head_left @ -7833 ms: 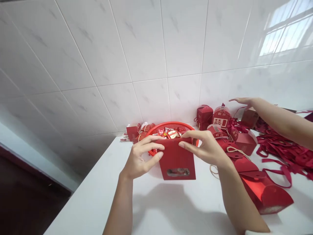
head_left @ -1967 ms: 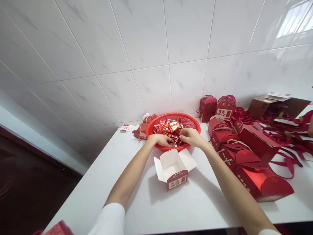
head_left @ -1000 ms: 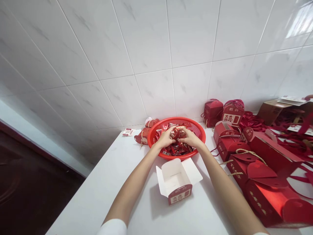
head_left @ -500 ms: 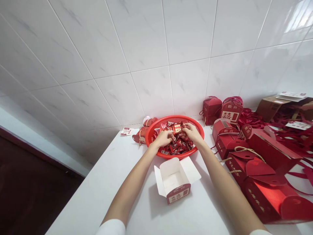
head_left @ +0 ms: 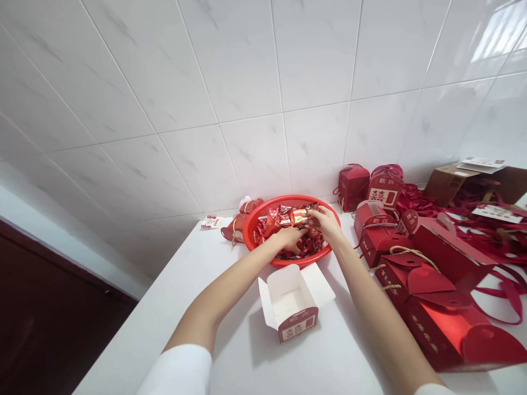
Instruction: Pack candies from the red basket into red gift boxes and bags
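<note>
A red plastic basket (head_left: 248,241) of wrapped candies (head_left: 269,224) stands against the wall, and both my hands are inside its rim. My left hand (head_left: 290,238) reaches over the candies at the front middle, fingers stretched out and apart, tips partly hidden among the wrappers. At the right side, my right hand (head_left: 326,221) has its fingers closed on a dark red wrapped candy (head_left: 313,219). Just in front of the basket sits an open gift box (head_left: 298,323), white inside with a red printed front, its flaps spread; no candy shows in it.
Several red gift boxes (head_left: 444,323) crowd the table's right side. Behind them lie red ribbons (head_left: 415,200) and a cardboard carton (head_left: 447,181). A small printed card (head_left: 211,222) and a red pouch (head_left: 234,229) lie left of the basket. The tiled wall (head_left: 255,148) rises behind.
My left hand has moved right across the candies, closer to my right hand, with its fingers reaching further out. My right hand stays at the basket's right side. The open box has not moved.
</note>
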The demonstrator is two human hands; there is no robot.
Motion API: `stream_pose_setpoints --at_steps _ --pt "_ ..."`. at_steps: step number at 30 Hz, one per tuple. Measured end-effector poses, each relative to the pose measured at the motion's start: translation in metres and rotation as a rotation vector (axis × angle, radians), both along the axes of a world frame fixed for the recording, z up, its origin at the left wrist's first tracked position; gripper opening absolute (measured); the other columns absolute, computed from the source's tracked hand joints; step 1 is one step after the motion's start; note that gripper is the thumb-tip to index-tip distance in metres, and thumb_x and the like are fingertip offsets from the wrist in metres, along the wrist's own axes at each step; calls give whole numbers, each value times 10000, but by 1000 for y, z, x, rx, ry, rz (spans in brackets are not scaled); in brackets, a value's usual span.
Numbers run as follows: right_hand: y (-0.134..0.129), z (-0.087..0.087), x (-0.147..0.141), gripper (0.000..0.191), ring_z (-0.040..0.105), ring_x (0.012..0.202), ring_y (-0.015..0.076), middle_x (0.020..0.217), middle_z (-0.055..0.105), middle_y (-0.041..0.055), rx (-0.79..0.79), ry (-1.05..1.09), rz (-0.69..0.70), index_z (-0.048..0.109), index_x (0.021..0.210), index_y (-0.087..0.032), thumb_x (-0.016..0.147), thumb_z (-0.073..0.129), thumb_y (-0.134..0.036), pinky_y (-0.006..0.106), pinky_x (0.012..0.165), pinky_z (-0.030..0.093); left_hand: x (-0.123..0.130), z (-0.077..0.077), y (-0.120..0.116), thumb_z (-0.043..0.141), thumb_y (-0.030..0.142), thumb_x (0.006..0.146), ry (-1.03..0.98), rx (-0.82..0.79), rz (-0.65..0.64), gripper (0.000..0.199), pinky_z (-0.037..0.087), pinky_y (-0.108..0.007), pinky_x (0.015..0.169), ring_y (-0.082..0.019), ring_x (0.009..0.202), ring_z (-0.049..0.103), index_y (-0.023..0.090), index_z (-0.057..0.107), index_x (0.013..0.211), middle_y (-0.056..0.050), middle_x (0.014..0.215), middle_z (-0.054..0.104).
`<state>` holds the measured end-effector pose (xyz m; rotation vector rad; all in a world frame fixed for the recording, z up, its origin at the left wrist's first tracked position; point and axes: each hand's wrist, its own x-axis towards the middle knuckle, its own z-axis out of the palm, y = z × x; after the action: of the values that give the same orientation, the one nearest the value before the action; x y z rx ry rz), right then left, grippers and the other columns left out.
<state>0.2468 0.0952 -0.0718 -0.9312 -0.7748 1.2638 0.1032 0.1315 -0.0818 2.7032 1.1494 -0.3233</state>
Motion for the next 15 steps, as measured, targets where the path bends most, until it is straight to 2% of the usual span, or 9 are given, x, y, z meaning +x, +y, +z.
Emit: stream_pose_setpoints --at_steps 1,3,5,6,7,9,12,15 --pt "1 0 0 179 651 543 135 676 706 6 -5 -1 -16 594 739 -200 646 746 -197 209 470 537 3 0 1 774 247 653 -38 -7 20 780 515 -381 868 -349 1096 632 186 525 1390 -160 1282 654" --pt "2 -1 0 179 640 543 133 678 711 7 -9 -1 -37 598 729 -200 633 748 -211 213 478 531 4 -1 5 751 224 651 -143 -38 70 468 510 -344 789 -305 921 669 176 695 1114 -113 1013 737" --pt "4 -3 1 193 634 548 132 693 719 10 -6 2 -50 593 720 -202 620 754 -235 219 488 523 1 -1 11 682 224 707 -241 -65 110 119 488 -307 716 -244 758 652 167 715 806 -65 778 714" --pt "5 -4 1 199 634 552 134 702 724 14 -5 3 -55 591 716 -202 614 757 -246 222 491 517 -3 -1 15 631 226 748 -283 -67 125 92 477 -295 688 -218 696 631 163 689 716 -49 700 683" --pt "6 -5 2 205 634 557 138 707 726 16 -4 4 -58 591 711 -201 608 758 -257 225 492 510 -7 -1 18 573 224 788 -324 -63 141 162 467 -287 666 -198 652 610 159 671 677 -36 651 655" --pt "7 -6 3 213 628 560 142 689 718 12 3 5 -66 594 697 -200 591 761 -278 227 486 486 -16 1 26 472 214 839 -426 -46 182 252 461 -280 653 -180 629 591 153 670 694 -21 625 631" --pt "6 -7 4 234 595 552 131 620 673 -19 24 6 -75 607 668 -196 557 782 -306 219 479 445 -25 3 36 406 240 884 -573 1 232 309 480 -287 728 -186 751 615 145 700 855 -22 736 673" --pt "5 -7 3 262 602 601 131 636 671 -29 51 3 -75 639 673 -194 526 810 -328 218 518 447 -26 4 41 452 322 899 -808 -31 260 315 487 -298 814 -194 873 626 145 707 954 -38 873 710"
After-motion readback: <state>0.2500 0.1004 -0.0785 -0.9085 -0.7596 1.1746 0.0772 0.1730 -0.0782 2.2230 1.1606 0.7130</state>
